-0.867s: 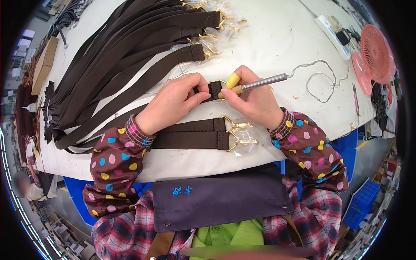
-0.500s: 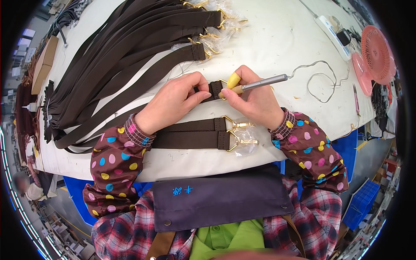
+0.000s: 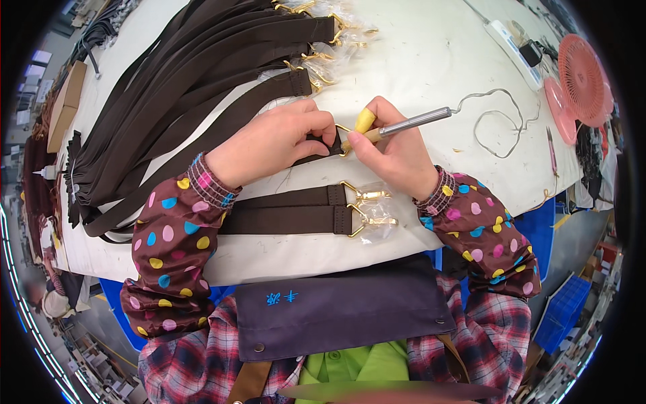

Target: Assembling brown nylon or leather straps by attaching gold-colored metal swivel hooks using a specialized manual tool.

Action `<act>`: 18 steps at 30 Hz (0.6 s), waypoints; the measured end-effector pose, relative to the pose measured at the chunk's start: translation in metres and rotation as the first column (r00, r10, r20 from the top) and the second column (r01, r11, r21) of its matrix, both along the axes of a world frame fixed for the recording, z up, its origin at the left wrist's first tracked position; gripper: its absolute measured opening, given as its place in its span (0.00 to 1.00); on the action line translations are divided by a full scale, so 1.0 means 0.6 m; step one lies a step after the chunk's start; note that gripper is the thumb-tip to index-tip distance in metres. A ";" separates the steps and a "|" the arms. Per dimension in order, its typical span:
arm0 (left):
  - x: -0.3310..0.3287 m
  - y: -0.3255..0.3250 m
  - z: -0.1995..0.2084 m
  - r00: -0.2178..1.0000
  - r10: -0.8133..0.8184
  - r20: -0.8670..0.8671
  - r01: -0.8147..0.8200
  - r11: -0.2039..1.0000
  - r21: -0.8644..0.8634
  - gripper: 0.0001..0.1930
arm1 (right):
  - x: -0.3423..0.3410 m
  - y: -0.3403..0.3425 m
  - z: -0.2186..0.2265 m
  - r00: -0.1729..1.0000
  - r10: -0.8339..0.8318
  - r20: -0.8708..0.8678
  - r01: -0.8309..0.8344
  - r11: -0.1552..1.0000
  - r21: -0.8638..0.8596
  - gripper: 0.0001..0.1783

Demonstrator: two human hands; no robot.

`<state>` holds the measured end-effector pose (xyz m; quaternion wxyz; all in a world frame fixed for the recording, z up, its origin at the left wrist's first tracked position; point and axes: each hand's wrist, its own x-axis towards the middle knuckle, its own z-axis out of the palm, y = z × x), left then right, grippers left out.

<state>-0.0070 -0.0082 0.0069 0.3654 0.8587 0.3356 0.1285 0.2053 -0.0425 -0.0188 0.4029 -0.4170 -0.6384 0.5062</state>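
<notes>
My left hand (image 3: 272,143) is closed, thumb and fingers pinching a dark brown webbing strap (image 3: 326,149) close to its end. A gold metal ring (image 3: 344,140) shows at that end, between my two hands. My right hand (image 3: 400,149) is closed round a corded pen-shaped tool (image 3: 417,122), similar to a soldering iron, with a pale wooden part and a silver barrel. Its front end points at the ring and strap end, though the very tip is hard to make out. A yellow finger cover (image 3: 365,121) sits on one finger of my right hand.
Two straps with gold clasps (image 3: 367,195) in clear plastic lie nearer me. A large bundle of brown straps (image 3: 182,87) spreads over the white table (image 3: 431,60) at left. A pink fan (image 3: 584,84), a power strip (image 3: 515,54) and the tool's looping cord (image 3: 501,93) are at right.
My left hand has shifted slightly up and right along the strap, covering more of its end. My right hand stays almost in place, still holding the tool.
</notes>
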 end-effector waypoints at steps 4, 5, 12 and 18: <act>0.001 0.011 -0.001 0.998 -0.054 0.012 0.055 0.997 -0.060 0.04 | -0.001 0.001 -0.005 1.000 -0.007 0.015 0.007 1.000 0.020 0.11; 0.001 0.011 -0.002 0.998 -0.056 0.011 0.056 0.997 -0.061 0.04 | -0.001 0.001 -0.005 1.000 -0.008 0.014 0.008 1.000 0.019 0.11; 0.003 0.007 -0.014 0.999 -0.004 0.046 0.005 1.000 -0.027 0.04 | 0.001 0.001 -0.006 0.999 -0.005 0.045 0.003 0.999 0.040 0.12; 0.004 0.006 -0.015 0.999 0.010 0.053 -0.009 1.000 -0.008 0.05 | 0.001 0.001 -0.003 0.998 -0.004 0.065 0.001 0.999 0.045 0.12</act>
